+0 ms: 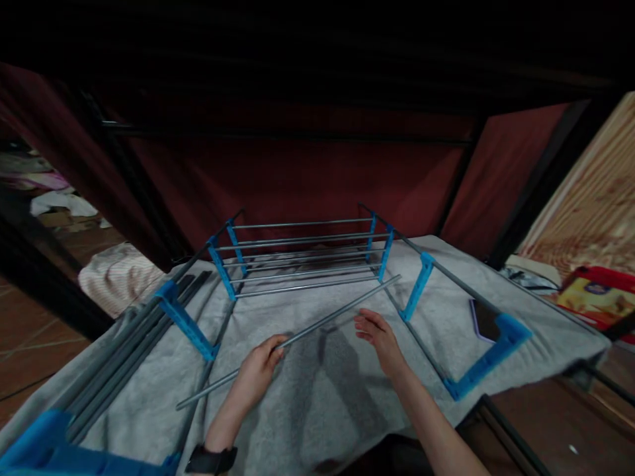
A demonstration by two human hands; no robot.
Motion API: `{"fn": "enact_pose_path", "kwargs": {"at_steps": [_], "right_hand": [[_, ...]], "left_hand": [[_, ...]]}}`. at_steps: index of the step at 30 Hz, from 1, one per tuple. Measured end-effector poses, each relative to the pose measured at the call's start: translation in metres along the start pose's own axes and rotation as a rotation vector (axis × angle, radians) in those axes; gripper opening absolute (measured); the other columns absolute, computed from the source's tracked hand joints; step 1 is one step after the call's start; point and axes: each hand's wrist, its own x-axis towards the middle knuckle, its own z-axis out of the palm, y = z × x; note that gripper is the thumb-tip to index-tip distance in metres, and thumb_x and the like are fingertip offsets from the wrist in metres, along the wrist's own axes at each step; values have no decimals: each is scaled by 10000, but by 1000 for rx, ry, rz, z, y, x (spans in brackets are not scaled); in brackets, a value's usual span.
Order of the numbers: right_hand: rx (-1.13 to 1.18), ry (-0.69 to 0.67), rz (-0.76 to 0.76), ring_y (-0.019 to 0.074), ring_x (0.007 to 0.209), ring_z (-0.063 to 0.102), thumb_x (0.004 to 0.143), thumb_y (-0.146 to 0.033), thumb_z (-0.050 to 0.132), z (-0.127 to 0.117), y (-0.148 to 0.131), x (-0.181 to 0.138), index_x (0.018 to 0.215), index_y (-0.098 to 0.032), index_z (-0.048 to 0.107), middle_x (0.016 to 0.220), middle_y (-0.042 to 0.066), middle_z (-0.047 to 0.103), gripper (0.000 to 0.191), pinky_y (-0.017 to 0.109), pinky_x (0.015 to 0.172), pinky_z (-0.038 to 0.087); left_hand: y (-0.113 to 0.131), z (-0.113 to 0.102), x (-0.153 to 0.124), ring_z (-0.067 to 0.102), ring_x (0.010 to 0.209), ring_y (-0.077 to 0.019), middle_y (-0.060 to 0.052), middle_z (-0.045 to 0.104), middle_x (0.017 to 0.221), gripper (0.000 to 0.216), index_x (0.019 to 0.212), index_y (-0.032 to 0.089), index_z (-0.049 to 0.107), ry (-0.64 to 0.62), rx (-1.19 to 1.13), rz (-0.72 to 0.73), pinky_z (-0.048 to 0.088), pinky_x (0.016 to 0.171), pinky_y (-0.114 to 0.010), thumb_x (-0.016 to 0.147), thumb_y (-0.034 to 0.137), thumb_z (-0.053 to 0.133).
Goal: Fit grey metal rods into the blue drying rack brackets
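My left hand [261,367] is closed around a thin grey metal rod [327,320] that slants from lower left up to the right. My right hand [378,336] is off the rod, below its upper right part, with fingers apart and slightly curled. In front of both hands lies a rack frame with long grey side tubes and blue plastic brackets [417,287]. At its far end several grey crossbars [307,288] join the left and right brackets. Nearer to me, another blue bracket [188,324] stands on the left side and one more blue bracket [489,360] on the right.
Several loose grey tubes [133,354] lie along the left side of the cloth-covered surface [297,423]. A phone [483,320] rests by the right side tube. Dark red cloth [307,172] hangs behind, between dark posts. A red and yellow package [598,297] is at the far right.
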Motion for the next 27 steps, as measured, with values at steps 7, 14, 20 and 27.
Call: {"fn": "enact_pose_path", "kwargs": {"at_steps": [7,14,20,27], "right_hand": [[251,68,58,187,862,667,610,-329,778,-24,-7,16,941,-216,614,937,38,718,386,349,800,528],[291,132,50,142,748,659,611,-297,798,-33,-6,23,802,-207,600,836,17,718,289,302,743,541],[281,122,49,127,690,643,579,-336,827,-35,-5,23,689,-202,539,727,-16,679,336,297,727,537],[292,152,31,116,653,629,567,-350,840,-37,-5,24,680,-197,528,675,-36,649,365,291,726,533]], "left_hand": [[-11,-3,-2,652,787,-251,-65,735,849,317,914,219,721,-92,11,-38,496,753,-330,728,432,576],[-14,-1,0,600,743,-227,-16,660,725,274,866,222,685,-147,-27,-58,473,669,-292,686,420,626],[-15,-3,1,550,709,-189,16,590,697,200,776,217,589,-100,64,7,432,661,-262,697,397,623],[-17,-3,2,613,794,-234,-28,681,791,239,819,216,640,-135,91,-24,454,740,-303,736,435,592]]}}
